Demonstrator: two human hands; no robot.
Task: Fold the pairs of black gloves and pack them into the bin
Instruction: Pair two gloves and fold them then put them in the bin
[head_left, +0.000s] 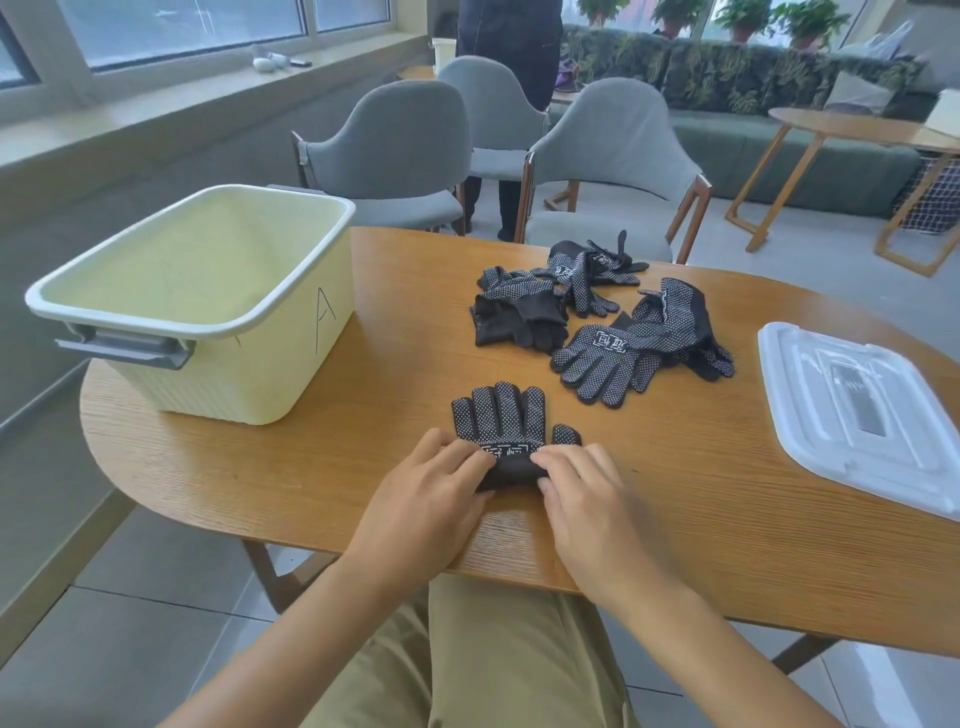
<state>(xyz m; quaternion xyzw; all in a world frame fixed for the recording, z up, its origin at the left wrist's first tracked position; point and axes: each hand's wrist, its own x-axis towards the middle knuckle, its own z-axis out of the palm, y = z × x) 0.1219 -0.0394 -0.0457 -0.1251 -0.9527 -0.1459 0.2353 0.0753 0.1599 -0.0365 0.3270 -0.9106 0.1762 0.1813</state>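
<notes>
A black glove with white dots (501, 415) lies flat on the wooden table (675, 493), fingers pointing away from me. Its cuff end is rolled up toward the palm. My left hand (431, 493) and my right hand (587, 499) each pinch that rolled cuff from its own side, thumbs under and fingers on top. Several more black dotted gloves (597, 317) lie in a loose pile farther back on the table. A pale yellow bin (270, 364) marked "A" stands at the left with nothing visible inside.
A clear plastic lid (857, 410) lies at the table's right edge. Three grey chairs (395, 140) stand behind the table, and a person stands beyond them. Bare tabletop lies between the bin and the glove in front of me.
</notes>
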